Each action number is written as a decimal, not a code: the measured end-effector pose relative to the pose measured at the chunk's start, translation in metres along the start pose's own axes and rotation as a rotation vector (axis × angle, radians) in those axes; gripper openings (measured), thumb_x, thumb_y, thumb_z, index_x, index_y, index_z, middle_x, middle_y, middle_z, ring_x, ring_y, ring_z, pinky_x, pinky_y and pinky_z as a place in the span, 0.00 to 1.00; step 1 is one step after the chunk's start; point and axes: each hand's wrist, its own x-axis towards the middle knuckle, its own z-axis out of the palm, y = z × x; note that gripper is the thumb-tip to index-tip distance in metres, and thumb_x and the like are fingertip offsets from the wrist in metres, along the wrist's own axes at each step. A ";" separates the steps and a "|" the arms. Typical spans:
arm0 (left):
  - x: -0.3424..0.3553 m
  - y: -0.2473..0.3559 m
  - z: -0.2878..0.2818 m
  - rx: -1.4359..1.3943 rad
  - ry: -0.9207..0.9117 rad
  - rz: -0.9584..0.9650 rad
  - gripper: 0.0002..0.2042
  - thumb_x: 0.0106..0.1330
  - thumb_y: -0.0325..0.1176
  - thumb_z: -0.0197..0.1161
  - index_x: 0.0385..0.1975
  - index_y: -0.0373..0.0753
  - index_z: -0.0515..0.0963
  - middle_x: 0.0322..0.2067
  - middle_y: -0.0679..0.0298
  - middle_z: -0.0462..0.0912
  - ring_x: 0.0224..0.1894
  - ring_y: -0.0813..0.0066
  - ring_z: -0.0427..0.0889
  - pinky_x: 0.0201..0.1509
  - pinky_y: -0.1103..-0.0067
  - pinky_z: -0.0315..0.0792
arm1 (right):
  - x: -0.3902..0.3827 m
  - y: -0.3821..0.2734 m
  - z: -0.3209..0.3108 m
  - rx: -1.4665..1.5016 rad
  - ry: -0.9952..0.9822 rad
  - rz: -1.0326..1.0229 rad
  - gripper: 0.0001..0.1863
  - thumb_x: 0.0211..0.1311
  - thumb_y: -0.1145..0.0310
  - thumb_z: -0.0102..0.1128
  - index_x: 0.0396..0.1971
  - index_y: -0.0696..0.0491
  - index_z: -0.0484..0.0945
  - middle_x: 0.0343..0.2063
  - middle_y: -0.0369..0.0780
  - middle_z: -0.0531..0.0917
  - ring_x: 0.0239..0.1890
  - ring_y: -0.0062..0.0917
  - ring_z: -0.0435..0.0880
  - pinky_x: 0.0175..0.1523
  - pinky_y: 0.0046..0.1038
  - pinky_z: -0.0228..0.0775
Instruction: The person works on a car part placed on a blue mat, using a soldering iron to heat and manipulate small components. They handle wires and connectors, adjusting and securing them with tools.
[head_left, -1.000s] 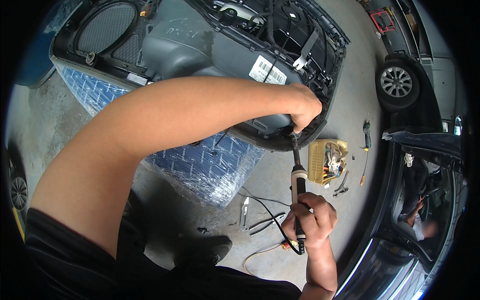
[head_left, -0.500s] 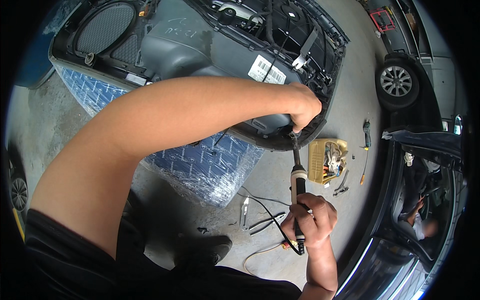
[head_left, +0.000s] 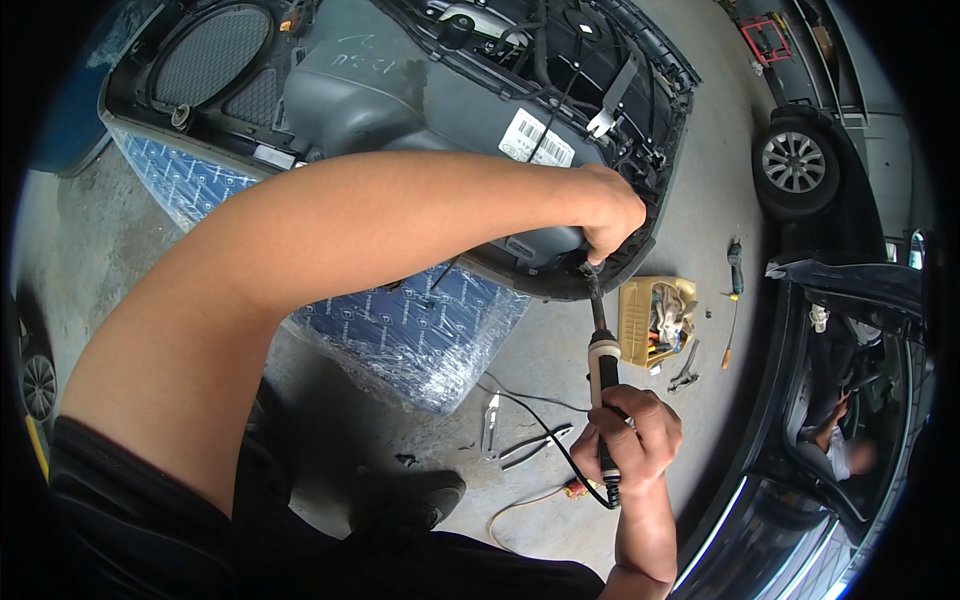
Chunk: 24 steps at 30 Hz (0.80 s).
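My right hand (head_left: 640,436) is closed around the handle of a corded soldering iron (head_left: 603,365), black with a pale collar and a metal shaft. The shaft points away from me, its tip at the near right rim of a grey car door panel (head_left: 350,100). My left arm reaches across the panel. Bent down at that rim, my left hand (head_left: 612,215) has its fingers pressed together right beside the tip; what they hold is hidden. The panel lies back side up, with wiring and a white label (head_left: 537,138), on a plastic-wrapped blue box (head_left: 400,345).
A yellow basket (head_left: 632,325) of tools stands right of the panel. On the floor lie pliers (head_left: 536,447), a utility knife (head_left: 491,425), the iron's cord and a screwdriver (head_left: 727,345). At right, a dark car (head_left: 770,500) has a person inside; another car's wheel (head_left: 794,162) shows beyond.
My right hand and the iron's handle have shifted slightly to the right, tilting the shaft. The tip and my left hand stay at nearly the same spot on the rim.
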 end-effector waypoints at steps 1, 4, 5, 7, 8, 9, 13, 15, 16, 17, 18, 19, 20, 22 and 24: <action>0.000 0.000 0.000 -0.001 -0.001 0.000 0.24 0.48 0.42 0.77 0.46 0.40 0.84 0.45 0.61 0.86 0.49 0.59 0.84 0.47 0.64 0.77 | 0.000 0.000 0.000 0.000 0.008 0.000 0.15 0.23 0.74 0.61 0.22 0.53 0.77 0.28 0.37 0.78 0.17 0.22 0.74 0.18 0.21 0.64; 0.000 0.001 0.000 0.002 -0.007 -0.004 0.24 0.48 0.42 0.77 0.46 0.40 0.84 0.45 0.61 0.86 0.49 0.59 0.84 0.47 0.64 0.77 | 0.000 0.001 -0.001 0.003 0.016 0.006 0.15 0.23 0.75 0.61 0.21 0.54 0.77 0.27 0.37 0.78 0.17 0.22 0.73 0.18 0.21 0.65; -0.001 0.001 -0.001 0.003 -0.009 -0.006 0.24 0.48 0.42 0.77 0.47 0.40 0.84 0.45 0.61 0.86 0.49 0.59 0.84 0.47 0.64 0.77 | 0.000 0.001 -0.001 0.006 0.018 0.008 0.14 0.23 0.75 0.61 0.21 0.54 0.77 0.27 0.37 0.78 0.17 0.22 0.74 0.18 0.21 0.65; -0.001 0.001 -0.001 0.009 -0.006 -0.008 0.24 0.48 0.42 0.77 0.47 0.40 0.84 0.45 0.61 0.86 0.49 0.59 0.84 0.48 0.64 0.77 | 0.000 0.002 -0.001 0.012 0.022 0.011 0.14 0.23 0.75 0.61 0.21 0.54 0.77 0.26 0.37 0.78 0.17 0.22 0.74 0.18 0.21 0.65; -0.001 0.002 0.000 0.012 -0.005 -0.009 0.24 0.48 0.42 0.77 0.47 0.41 0.84 0.45 0.61 0.86 0.49 0.59 0.84 0.48 0.64 0.77 | 0.000 0.002 -0.001 0.014 0.023 0.014 0.14 0.23 0.75 0.61 0.20 0.54 0.76 0.26 0.37 0.78 0.17 0.22 0.74 0.19 0.21 0.66; -0.001 0.001 0.001 0.013 0.022 -0.001 0.21 0.48 0.41 0.76 0.42 0.40 0.84 0.42 0.60 0.86 0.46 0.59 0.84 0.45 0.64 0.78 | 0.001 0.002 -0.002 0.016 0.024 0.018 0.13 0.23 0.75 0.61 0.20 0.54 0.76 0.26 0.37 0.78 0.17 0.22 0.75 0.19 0.21 0.66; -0.001 0.000 0.004 0.008 0.077 0.023 0.15 0.47 0.39 0.75 0.32 0.38 0.86 0.33 0.59 0.87 0.40 0.59 0.86 0.40 0.65 0.78 | 0.002 0.002 -0.003 0.016 0.024 0.026 0.13 0.23 0.75 0.61 0.19 0.54 0.76 0.26 0.37 0.78 0.17 0.22 0.76 0.19 0.22 0.67; -0.001 -0.001 0.004 0.003 0.078 0.025 0.15 0.47 0.39 0.75 0.32 0.38 0.86 0.33 0.59 0.87 0.40 0.59 0.86 0.40 0.65 0.78 | 0.003 0.002 -0.003 0.021 0.027 0.023 0.12 0.23 0.75 0.60 0.19 0.54 0.76 0.26 0.37 0.78 0.17 0.22 0.75 0.19 0.22 0.67; -0.001 -0.001 0.004 0.002 0.079 0.021 0.15 0.46 0.39 0.75 0.32 0.38 0.86 0.33 0.59 0.87 0.40 0.59 0.86 0.40 0.65 0.78 | 0.003 0.002 -0.003 0.024 0.029 0.020 0.12 0.22 0.75 0.60 0.18 0.54 0.76 0.26 0.37 0.78 0.17 0.22 0.75 0.19 0.22 0.67; -0.001 -0.001 0.004 0.000 0.079 0.018 0.15 0.46 0.39 0.75 0.32 0.38 0.86 0.33 0.59 0.87 0.40 0.59 0.86 0.40 0.65 0.78 | 0.003 0.002 -0.003 0.024 0.026 0.021 0.13 0.22 0.75 0.60 0.19 0.54 0.76 0.26 0.37 0.78 0.17 0.22 0.75 0.19 0.21 0.67; -0.001 -0.001 0.004 0.001 0.076 0.018 0.15 0.46 0.39 0.75 0.32 0.38 0.86 0.33 0.59 0.87 0.40 0.59 0.86 0.40 0.65 0.78 | 0.003 0.002 -0.004 0.023 0.023 0.023 0.13 0.22 0.75 0.60 0.19 0.54 0.76 0.26 0.37 0.78 0.17 0.22 0.75 0.19 0.21 0.67; -0.001 0.000 0.004 0.003 0.072 0.018 0.15 0.47 0.39 0.75 0.33 0.38 0.86 0.33 0.59 0.87 0.40 0.59 0.86 0.40 0.65 0.78 | 0.003 0.002 -0.004 0.022 0.020 0.025 0.13 0.22 0.75 0.60 0.19 0.54 0.76 0.26 0.37 0.78 0.17 0.22 0.75 0.19 0.21 0.67; -0.001 0.000 0.003 0.004 0.069 0.018 0.15 0.47 0.39 0.75 0.33 0.38 0.86 0.34 0.59 0.87 0.40 0.59 0.86 0.40 0.65 0.78 | 0.002 0.002 -0.004 0.024 0.019 0.025 0.13 0.22 0.75 0.60 0.19 0.54 0.76 0.26 0.37 0.78 0.17 0.22 0.75 0.19 0.21 0.67; -0.001 -0.001 0.005 0.008 0.077 0.015 0.15 0.47 0.39 0.75 0.33 0.39 0.86 0.34 0.60 0.87 0.40 0.60 0.86 0.40 0.65 0.78 | 0.002 0.002 -0.005 0.027 0.018 0.024 0.13 0.22 0.75 0.61 0.19 0.54 0.76 0.26 0.37 0.78 0.17 0.22 0.75 0.19 0.21 0.66; -0.001 0.000 0.005 0.009 0.077 0.014 0.15 0.47 0.39 0.75 0.34 0.39 0.86 0.35 0.60 0.87 0.41 0.60 0.86 0.40 0.65 0.78 | 0.003 0.001 -0.005 0.037 0.018 0.020 0.13 0.22 0.75 0.60 0.19 0.54 0.76 0.26 0.37 0.78 0.17 0.22 0.75 0.19 0.21 0.66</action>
